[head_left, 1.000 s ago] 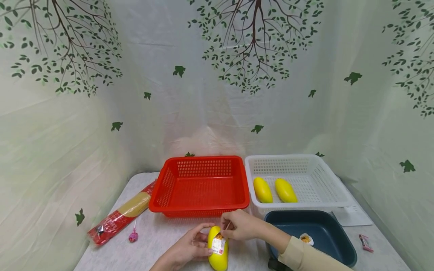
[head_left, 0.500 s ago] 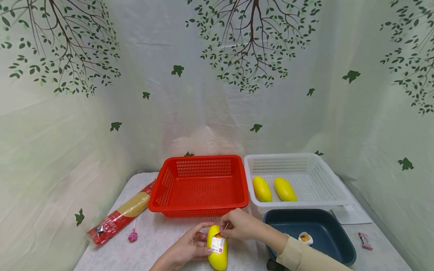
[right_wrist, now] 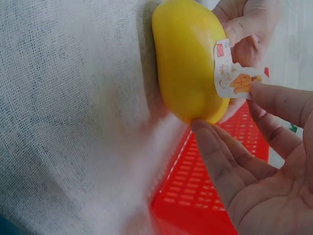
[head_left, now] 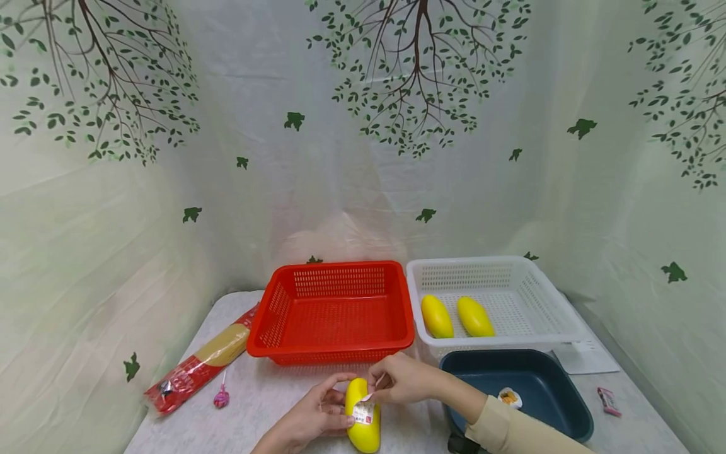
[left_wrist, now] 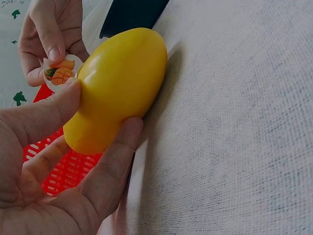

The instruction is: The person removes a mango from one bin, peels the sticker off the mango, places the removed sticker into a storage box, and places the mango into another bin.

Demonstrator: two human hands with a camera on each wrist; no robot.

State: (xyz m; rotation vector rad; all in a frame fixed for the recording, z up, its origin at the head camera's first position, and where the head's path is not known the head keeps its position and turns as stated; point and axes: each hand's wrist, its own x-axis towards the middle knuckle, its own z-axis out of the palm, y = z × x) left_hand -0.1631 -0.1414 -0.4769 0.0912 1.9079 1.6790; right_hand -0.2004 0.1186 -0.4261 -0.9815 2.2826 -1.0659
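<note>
A yellow mango [head_left: 365, 436] lies on the table near its front edge. My left hand [head_left: 314, 411] grips it from the left, thumb and fingers on its sides. On its upper face is a white sticker [right_wrist: 226, 71] with a mango picture, its lower part still flat on the skin in the right wrist view. My right hand [head_left: 404, 379] pinches the sticker's lifted end between thumb and finger. Other right fingertips touch the mango's end in the right wrist view. Seen from the left wrist, the mango [left_wrist: 120, 88] hides most of the sticker's stuck part.
A red basket [head_left: 331, 357] stands behind the hands. Two more mangoes [head_left: 437, 316] lie in the white basket [head_left: 499, 343]. A dark blue tray [head_left: 578, 403] holds a sticker [head_left: 510, 398]. A noodle packet [head_left: 198, 362], a lollipop [head_left: 221, 397] and a wrapped candy [head_left: 609, 401] lie on the table.
The sticker's upper end has come up off the mango, held in my right fingers. The left hand and the mango have hardly moved. The head view has shifted slightly.
</note>
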